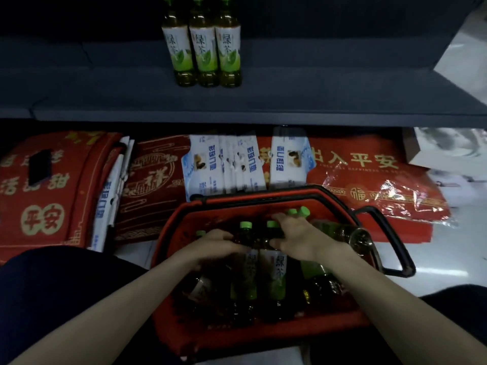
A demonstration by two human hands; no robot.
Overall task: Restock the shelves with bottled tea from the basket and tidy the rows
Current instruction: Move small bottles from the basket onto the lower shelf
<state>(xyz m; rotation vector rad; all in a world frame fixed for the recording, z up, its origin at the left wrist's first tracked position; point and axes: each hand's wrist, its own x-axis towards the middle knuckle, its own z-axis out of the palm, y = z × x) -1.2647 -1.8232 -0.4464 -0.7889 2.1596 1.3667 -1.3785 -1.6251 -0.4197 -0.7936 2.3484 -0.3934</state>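
Note:
A red shopping basket [168, 262] sits on the floor in front of me, holding several green-capped bottles of green tea. My left hand [210, 246] curls around the shoulder of one tea bottle [243, 280] in the basket. My right hand [295, 237] grips the neck of the neighbouring tea bottle [275, 275]. Three tea bottles [203, 46] stand upright side by side on the dark grey shelf [316, 83] above, near its middle.
Under the shelf lie red doormats with gold characters [44, 191], white-and-blue packets [224, 164] and a plastic-wrapped red mat [376, 180]. The basket's black handle [390, 243] hangs to the right. White floor [448, 270] shows at the right, and my knees flank the basket.

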